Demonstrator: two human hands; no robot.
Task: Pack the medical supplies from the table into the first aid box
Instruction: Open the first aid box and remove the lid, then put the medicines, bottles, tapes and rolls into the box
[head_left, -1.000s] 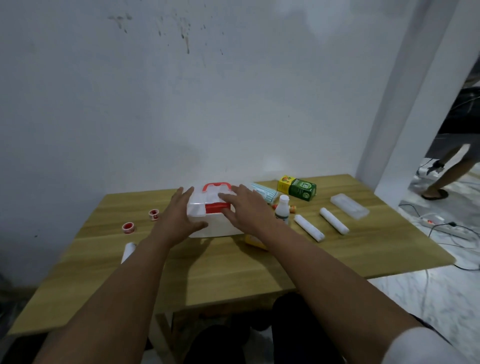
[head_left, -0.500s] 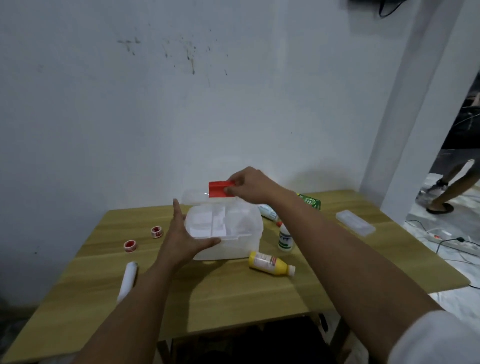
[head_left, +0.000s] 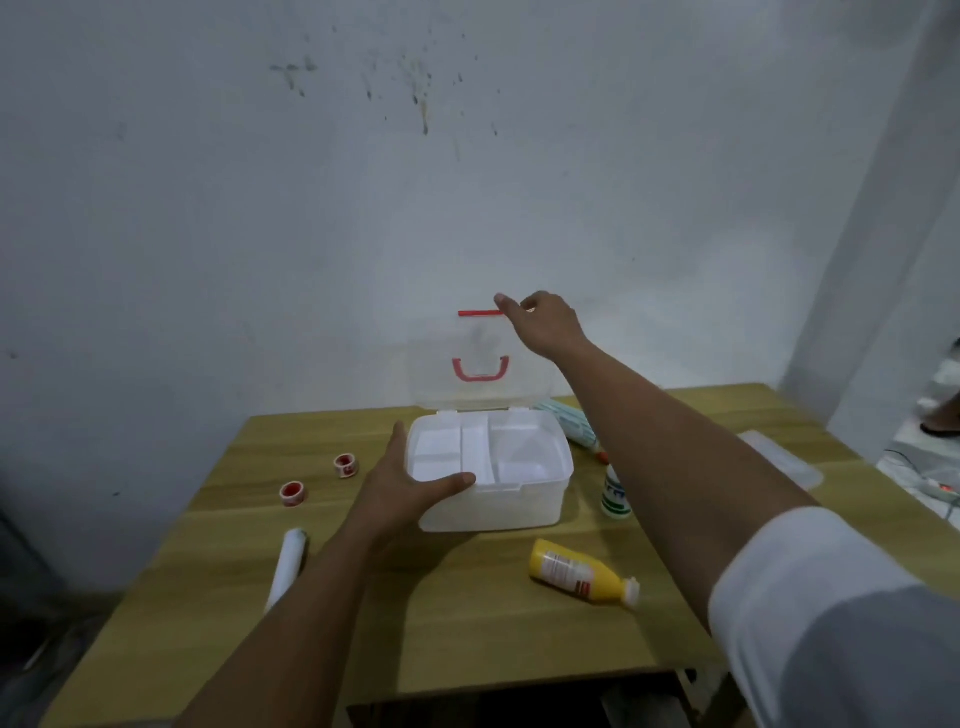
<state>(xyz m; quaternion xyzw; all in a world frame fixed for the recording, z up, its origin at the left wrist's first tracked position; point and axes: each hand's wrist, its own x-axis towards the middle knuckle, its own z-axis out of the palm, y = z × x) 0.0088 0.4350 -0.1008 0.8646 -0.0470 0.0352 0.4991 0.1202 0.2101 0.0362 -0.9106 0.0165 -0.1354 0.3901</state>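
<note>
The white first aid box (head_left: 511, 506) stands open on the wooden table (head_left: 467, 634), with a white divided tray showing inside. Its clear lid (head_left: 480, 374) with a red handle stands upright. My right hand (head_left: 545, 325) holds the lid's top edge at the red latch. My left hand (head_left: 405, 491) grips the box's left front corner, thumb over the rim. A yellow bottle (head_left: 582, 571) lies in front of the box. A small white bottle (head_left: 614, 493) stands to its right, partly behind my right arm. Two red tape rolls (head_left: 292, 492) and a white roll (head_left: 288, 564) lie to the left.
A teal packet (head_left: 569, 426) lies behind the box on the right. A clear flat case (head_left: 784, 457) rests near the table's right edge. The wall stands close behind the table. A power strip and cables lie on the floor at right.
My right hand has swung the lid from closed to fully upright. My left hand stays on the box's left side. The camera has moved closer to the table.
</note>
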